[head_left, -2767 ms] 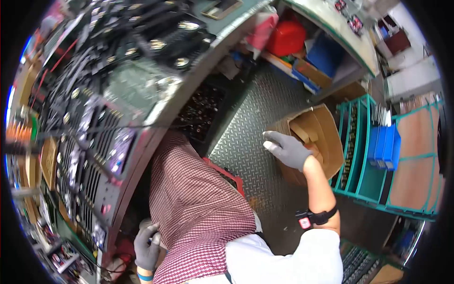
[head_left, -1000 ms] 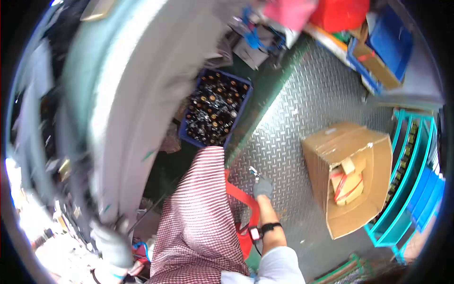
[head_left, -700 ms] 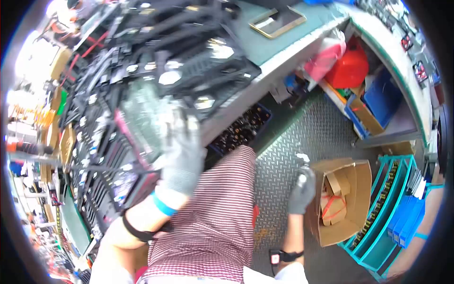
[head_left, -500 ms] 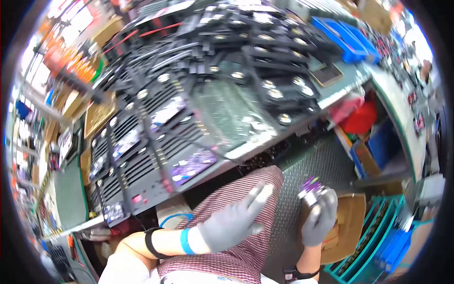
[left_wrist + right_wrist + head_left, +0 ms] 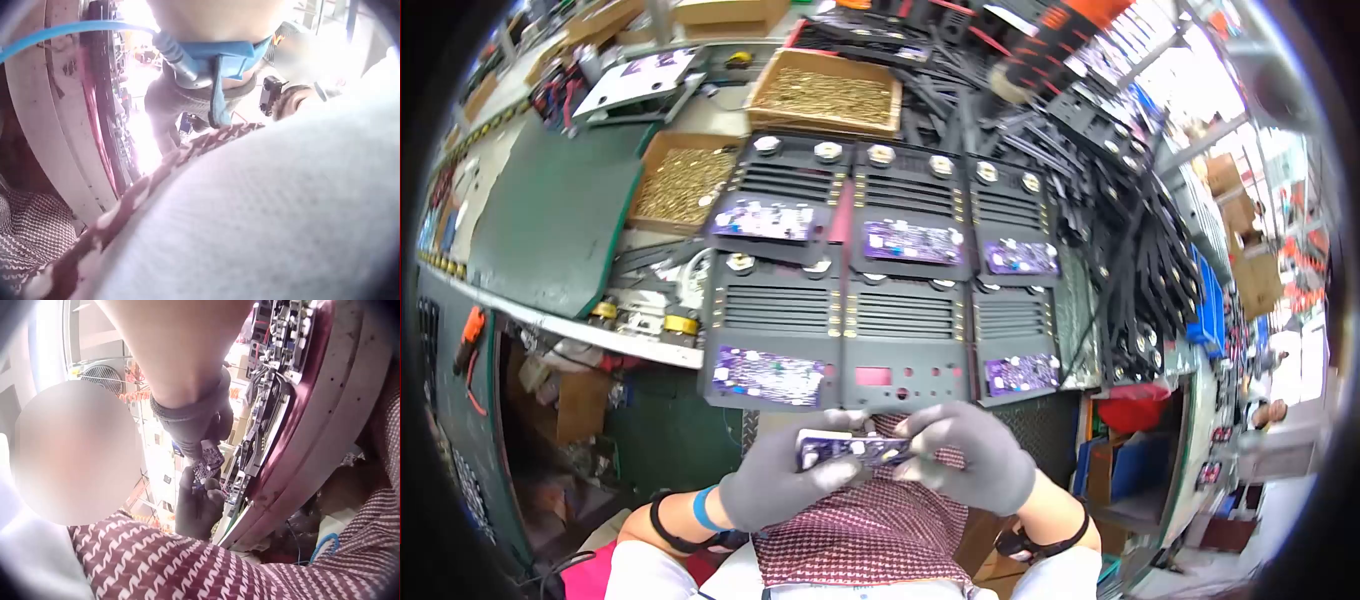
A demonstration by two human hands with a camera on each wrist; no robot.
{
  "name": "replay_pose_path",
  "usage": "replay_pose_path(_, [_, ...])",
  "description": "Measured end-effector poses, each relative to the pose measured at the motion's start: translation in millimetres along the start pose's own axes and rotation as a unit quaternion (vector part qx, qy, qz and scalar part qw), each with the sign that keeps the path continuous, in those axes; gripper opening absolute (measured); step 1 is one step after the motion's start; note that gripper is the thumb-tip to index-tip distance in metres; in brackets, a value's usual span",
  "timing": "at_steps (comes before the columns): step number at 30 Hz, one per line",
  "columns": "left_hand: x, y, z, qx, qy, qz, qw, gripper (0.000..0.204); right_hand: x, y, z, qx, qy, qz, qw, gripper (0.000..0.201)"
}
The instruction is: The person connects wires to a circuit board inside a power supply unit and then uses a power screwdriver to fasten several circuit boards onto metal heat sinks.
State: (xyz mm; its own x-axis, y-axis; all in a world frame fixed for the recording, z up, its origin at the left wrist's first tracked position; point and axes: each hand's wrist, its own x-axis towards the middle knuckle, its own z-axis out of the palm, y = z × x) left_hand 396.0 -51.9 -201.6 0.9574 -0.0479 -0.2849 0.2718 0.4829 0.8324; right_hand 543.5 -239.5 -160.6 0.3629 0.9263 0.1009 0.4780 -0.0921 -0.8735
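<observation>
A small purple circuit board (image 5: 868, 447) is held between both grey-gloved hands, low in front of the bench edge. My left hand (image 5: 785, 475) pinches its left end, thumb in front and fingers behind. On the right end, the fingertips of my right hand (image 5: 975, 460) grip it. The right wrist view shows the same board (image 5: 209, 461) between the two gloves. Just beyond lie black slotted panels (image 5: 905, 318) in two rows, most bearing a purple board. The front middle panel (image 5: 900, 385) shows a bare pink opening. In the left wrist view, a blue wrist strap (image 5: 212, 59) covers much of the hand.
Boxes of brass pieces (image 5: 830, 92) stand behind the panels. A green mat (image 5: 550, 220) lies at left, loose black parts (image 5: 1140, 260) pile up at right. An orange-and-black tool (image 5: 1050, 50) hangs above. The bench edge (image 5: 640, 345) runs close to the hands.
The view has swung from the floor and carton to the panels on the bench. The right hand has brought a purple circuit board up from low down, and the left hand now grips it too.
</observation>
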Motion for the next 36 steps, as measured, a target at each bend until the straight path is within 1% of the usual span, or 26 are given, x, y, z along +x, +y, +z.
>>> replay_pose_path(1, [-1, -1, -5, 0.011, 0.004, 0.031, 0.999, 0.063, 3, 6, 5, 0.072, 0.027, 0.044, 0.996, 0.024])
replay_pose_path(2, [0, 1, -11, 0.045, -0.031, -0.006, 0.998, 0.07, 9, 8, 1, 0.064, 0.015, 0.087, 0.994, 0.022])
replay_pose_path(3, [-4, 3, -16, 0.035, -0.026, -0.005, 0.999, 0.07, 13, 9, -6, 0.051, 0.008, 0.136, 0.989, 0.02])
replay_pose_path(5, [-16, 4, -27, 0.073, -0.042, -0.051, 0.995, 0.077, 9, 30, -23, 0.017, 0.05, 0.205, 0.977, 0.016])
replay_pose_path(6, [-24, 5, -32, 0.064, -0.021, -0.041, 0.997, 0.071, 10, 35, -31, -0.065, 0.083, 0.229, 0.968, 0.017])
replay_pose_path(7, [-30, -1, -41, 0.053, -0.02, -0.039, 0.998, 0.071, 6, 43, -36, -0.033, 0.113, 0.314, 0.942, 0.018])
replay_pose_path(9, [-44, -13, -57, 0.089, 0.035, -0.019, 0.995, 0.065, 6, 59, -37, -0.047, 0.11, 0.312, 0.943, 0.017])
replay_pose_path(10, [-50, -12, -58, 0.069, 0.082, -0.035, 0.994, 0.061, 10, 60, -36, -0.044, 0.099, 0.308, 0.945, 0.017])
replay_pose_path(11, [-54, -16, -57, 0.067, 0.096, -0.034, 0.993, 0.061, 16, 57, -34, -0.09, 0.078, 0.285, 0.951, 0.017])
replay_pose_path(12, [-57, -24, -56, 0.052, 0.129, -0.006, 0.99, 0.06, 22, 54, -33, -0.135, 0.058, 0.259, 0.955, 0.017])
replay_pose_path(13, [-60, -31, -57, 0.037, 0.165, 0.024, 0.985, 0.06, 25, 53, -32, -0.13, 0.045, 0.246, 0.959, 0.017])
replay_pose_path(14, [-60, -31, -55, 0.024, 0.17, 0.054, 0.984, 0.058, 26, 53, -29, -0.168, 0.04, 0.197, 0.965, 0.016])
replay_pose_path(15, [-62, -31, -55, 0.032, 0.181, 0.037, 0.982, 0.056, 34, 56, -23, -0.198, 0.033, 0.134, 0.97, 0.015])
replay_pose_path(18, [-58, -31, -43, 0.02, 0.226, 0.051, 0.973, 0.053, 39, 51, -16, -0.234, 0.024, 0.072, 0.969, 0.013])
replay_pose_path(20, [-56, -28, -37, 0.093, 0.231, 0.078, 0.965, 0.049, 36, 46, -21, -0.242, -0.014, 0.132, 0.961, 0.012])
replay_pose_path(23, [-58, -33, -44, 0.094, 0.234, 0.092, 0.963, 0.049, 31, 53, -33, -0.215, -0.031, 0.128, 0.968, 0.013])
replay_pose_path(26, [-61, 8, -58, 0.193, 0.299, 0.152, 0.922, 0.04, 33, 54, -19, -0.268, 0.024, 0.104, 0.957, 0.013])
replay_pose_path(28, [-62, 38, -79, 0.308, 0.426, 0.145, 0.838, 0.035, 30, 58, -14, -0.279, 0.037, 0.093, 0.955, 0.013])
replay_pose_path(29, [-59, 59, -92, 0.387, 0.447, 0.152, 0.792, 0.038, 29, 56, -13, -0.281, 0.042, 0.104, 0.953, 0.013])
replay_pose_path(30, [-47, 74, -108, 0.398, 0.464, 0.205, 0.765, 0.039, 28, 51, -13, -0.326, 0.001, 0.076, 0.942, 0.014])
replay_pose_path(31, [-36, 91, -132, 0.402, 0.443, 0.195, 0.778, 0.039, 28, 49, -14, -0.37, -0.042, 0.046, 0.927, 0.015])
replay_pose_path(32, [-18, 106, -153, 0.468, 0.45, 0.187, 0.737, 0.039, 25, 51, -15, -0.376, -0.049, 0.059, 0.924, 0.02])
replay_pose_path(33, [3, 121, -176, 0.53, 0.417, 0.181, 0.716, 0.036, 28, 48, -15, -0.381, -0.044, 0.063, 0.922, 0.02])
replay_pose_path(34, [27, 127, -207, 0.588, 0.388, 0.163, 0.691, 0.036, 32, 42, -12, -0.463, -0.032, 0.013, 0.886, 0.023])
replay_pose_path(35, [52, 131, -226, 0.64, 0.375, 0.105, 0.663, 0.034, 37, 38, -10, -0.54, -0.022, -0.037, 0.84, 0.026])
replay_pose_path(36, [79, 132, -242, 0.688, 0.358, 0.049, 0.63, 0.034, 34, 39, -9, -0.531, -0.013, -0.024, 0.847, 0.028])
